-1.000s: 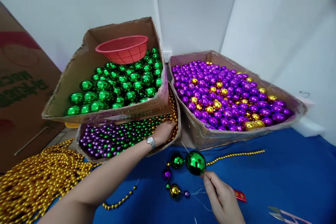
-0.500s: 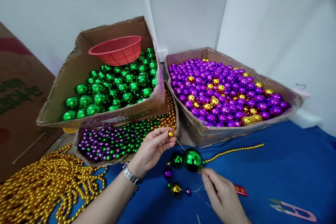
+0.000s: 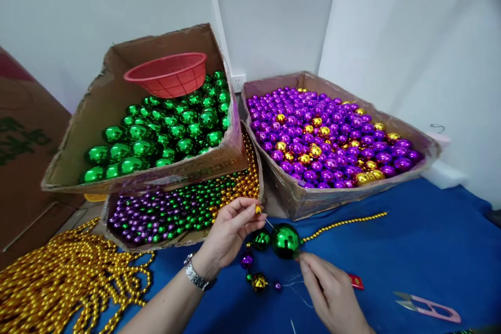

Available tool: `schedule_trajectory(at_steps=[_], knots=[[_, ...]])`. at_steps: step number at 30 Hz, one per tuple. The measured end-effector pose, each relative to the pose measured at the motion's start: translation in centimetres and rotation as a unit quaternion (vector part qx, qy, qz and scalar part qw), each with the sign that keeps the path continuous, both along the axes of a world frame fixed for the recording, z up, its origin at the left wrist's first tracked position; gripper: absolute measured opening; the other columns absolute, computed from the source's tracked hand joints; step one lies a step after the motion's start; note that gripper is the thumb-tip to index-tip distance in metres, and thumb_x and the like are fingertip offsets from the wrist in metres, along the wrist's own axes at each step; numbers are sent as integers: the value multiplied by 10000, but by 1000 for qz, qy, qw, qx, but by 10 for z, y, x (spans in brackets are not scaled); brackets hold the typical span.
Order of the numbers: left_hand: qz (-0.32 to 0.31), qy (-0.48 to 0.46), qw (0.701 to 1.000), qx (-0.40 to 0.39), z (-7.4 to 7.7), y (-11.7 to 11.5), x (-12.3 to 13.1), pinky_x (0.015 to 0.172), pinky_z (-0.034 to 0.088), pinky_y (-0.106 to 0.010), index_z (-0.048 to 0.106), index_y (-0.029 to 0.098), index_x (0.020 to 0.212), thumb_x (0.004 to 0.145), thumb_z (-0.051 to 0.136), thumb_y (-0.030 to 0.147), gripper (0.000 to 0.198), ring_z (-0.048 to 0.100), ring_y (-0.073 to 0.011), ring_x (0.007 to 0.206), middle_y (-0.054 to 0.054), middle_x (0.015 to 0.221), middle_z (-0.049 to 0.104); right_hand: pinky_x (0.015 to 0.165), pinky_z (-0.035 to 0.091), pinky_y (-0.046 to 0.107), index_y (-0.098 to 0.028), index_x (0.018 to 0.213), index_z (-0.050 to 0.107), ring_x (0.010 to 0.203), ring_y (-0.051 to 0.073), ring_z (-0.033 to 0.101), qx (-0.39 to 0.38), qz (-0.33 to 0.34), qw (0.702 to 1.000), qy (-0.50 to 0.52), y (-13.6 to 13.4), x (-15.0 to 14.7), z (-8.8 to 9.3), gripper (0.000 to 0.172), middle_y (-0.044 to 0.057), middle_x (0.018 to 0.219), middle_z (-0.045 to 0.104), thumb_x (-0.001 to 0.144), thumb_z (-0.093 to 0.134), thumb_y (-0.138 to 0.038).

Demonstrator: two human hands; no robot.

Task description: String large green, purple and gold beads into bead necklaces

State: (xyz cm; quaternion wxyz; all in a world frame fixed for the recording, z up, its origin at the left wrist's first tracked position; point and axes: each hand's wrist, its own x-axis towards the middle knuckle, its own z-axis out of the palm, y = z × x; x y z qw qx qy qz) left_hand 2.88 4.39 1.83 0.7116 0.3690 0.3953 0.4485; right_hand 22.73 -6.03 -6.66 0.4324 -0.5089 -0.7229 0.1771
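Note:
My left hand (image 3: 230,227), wearing a metal watch, pinches a small gold bead (image 3: 258,210) between thumb and fingertips. Close to that bead is the tip of a thin needle (image 3: 269,223), which sticks out of the upper left of a large shiny green ball (image 3: 286,241). On the ball's lower right side my right hand (image 3: 331,289) is closed in a pinch, in line with the needle; its grip is partly hidden. A smaller green ball (image 3: 261,240), a purple ball (image 3: 246,260) and a gold ball (image 3: 259,282) curve below on the string. A gold bead strand (image 3: 344,225) extends rightward.
Behind stand cardboard boxes of green balls (image 3: 136,147), purple and gold balls (image 3: 313,138), and small mixed beads (image 3: 164,214). A red basket (image 3: 168,75) rests in the green one. Gold bead strands (image 3: 74,276) heap at left. Pink thread snips (image 3: 428,307) lie on blue cloth (image 3: 422,250).
The gold bead in my left hand has come down slightly towards the needle tip. The whole view has shifted a little, so the surroundings sit further left. Both hands keep their pinch.

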Motion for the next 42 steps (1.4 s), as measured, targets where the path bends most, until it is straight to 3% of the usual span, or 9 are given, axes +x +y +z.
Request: schedule_trajectory(at_steps=[11, 14, 19, 22, 28, 32, 37, 40, 42], knots=[[-12, 114, 988, 102, -6, -7, 7, 666, 470, -184, 641, 156, 914, 736, 743, 218, 214, 585, -87, 710, -2, 794, 636, 673, 513, 272, -193, 1020, 537, 713, 196, 658, 8, -16, 997, -70, 0, 8, -13, 184, 52, 735, 630, 964, 364, -167], [-50, 147, 981, 116, -23, -20, 20, 644, 458, -185, 652, 156, 908, 720, 753, 236, 228, 573, -94, 698, -8, 785, 648, 549, 482, 224, -195, 975, 513, 608, 164, 639, -67, -35, 995, -70, -5, 6, -32, 199, 35, 695, 629, 989, 316, -219], [-99, 193, 964, 154, -59, -39, 33, 741, 492, -271, 713, 143, 810, 797, 666, 297, 161, 628, -172, 827, -88, 926, 679, 494, 480, 225, -192, 845, 539, 555, 167, 637, -62, -35, 992, -108, -14, 14, -58, 294, 62, 697, 648, 978, 292, -281], [-124, 239, 934, 234, -55, -41, 32, 794, 489, -296, 730, 163, 783, 805, 657, 277, 137, 639, -188, 881, -94, 989, 671, 612, 518, 234, -212, 902, 611, 728, 175, 675, -76, -24, 988, -131, -17, 31, -43, 253, 85, 935, 673, 952, 367, -261], [-140, 224, 897, 355, 0, -35, 46, 805, 494, -277, 723, 177, 829, 796, 671, 207, 69, 645, -171, 896, -70, 1003, 673, 914, 462, 284, -225, 1223, 531, 1066, 178, 586, -96, -13, 994, -52, -9, 34, 17, 286, 73, 1163, 604, 963, 413, -235], [-115, 193, 912, 344, 18, -35, 52, 778, 503, -262, 704, 172, 803, 815, 650, 205, 65, 646, -158, 867, -59, 973, 670, 829, 485, 281, -222, 1135, 589, 926, 169, 618, -91, 40, 995, 19, -9, 25, 23, 244, 57, 1021, 644, 961, 420, -200], [-162, 205, 886, 382, -3, -39, 50, 935, 457, -360, 610, 204, 1137, 832, 627, 309, 323, 555, -229, 1110, -107, 1218, 572, 604, 475, 216, -214, 1046, 611, 674, 115, 599, -107, -2, 990, 90, -18, 35, 24, 205, 15, 823, 629, 972, 420, -219], [-283, 260, 800, 461, -33, -48, 63, 1049, 348, -437, 414, 206, 1354, 691, 743, 432, 773, 386, -298, 1280, -146, 1394, 427, 548, 444, 214, -216, 1056, 591, 540, 96, 532, -111, -32, 977, 182, -22, 35, 42, 211, -38, 623, 535, 990, 395, -252], [-324, 303, 740, 506, -55, -56, 76, 1055, 320, -455, 511, 201, 1247, 750, 684, 438, 577, 429, -287, 1231, -135, 1315, 506, 568, 442, 232, -208, 1043, 600, 532, 97, 521, -108, -11, 971, 211, -24, 33, 56, 208, -43, 586, 509, 987, 409, -270]])
